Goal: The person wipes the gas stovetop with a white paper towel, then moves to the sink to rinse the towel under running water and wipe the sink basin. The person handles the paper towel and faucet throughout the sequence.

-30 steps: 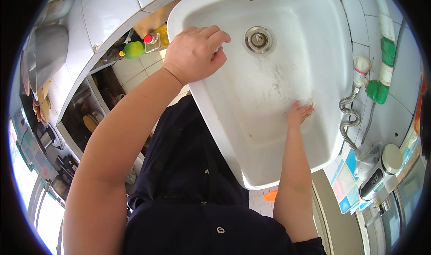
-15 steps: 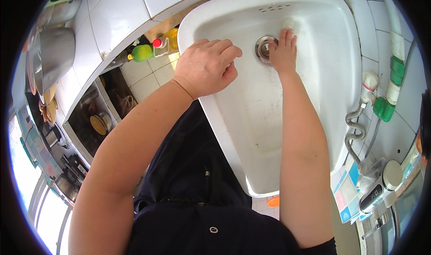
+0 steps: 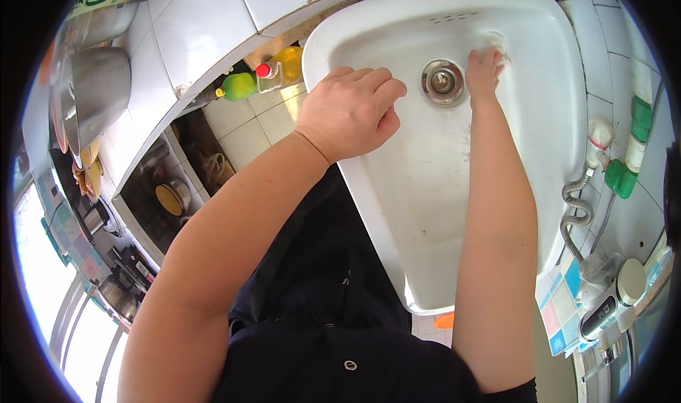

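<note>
A large white sink [image 3: 411, 190] fills the middle of the picture, with scattered dark specks on its floor. Over its left rim my left hand [image 3: 352, 112] is closed in a loose fist; its inner side is hidden, so whatever it may hold does not show. My right hand [image 3: 485, 75] reaches into the far part of the basin, just right of the round metal drain [image 3: 443, 83]. Its fingers are somewhat bent and apart, nothing visible in them, by a whitish, water-like patch [image 3: 499, 42] on the basin wall.
Green [image 3: 239, 86] and yellow [image 3: 289, 64] bottles stand left of the sink, below a white tiled counter [image 3: 206, 27]. On the right are a coiled metal hose [image 3: 578, 208], green-jointed pipes [image 3: 622, 178] and a tap with a display [image 3: 611, 307]. A metal pot [image 3: 99, 87] sits far left.
My right hand has shifted right, from the drain's edge toward the basin's far right wall, uncovering the drain. My left hand keeps its closed shape by the rim. The whole view has shifted slightly.
</note>
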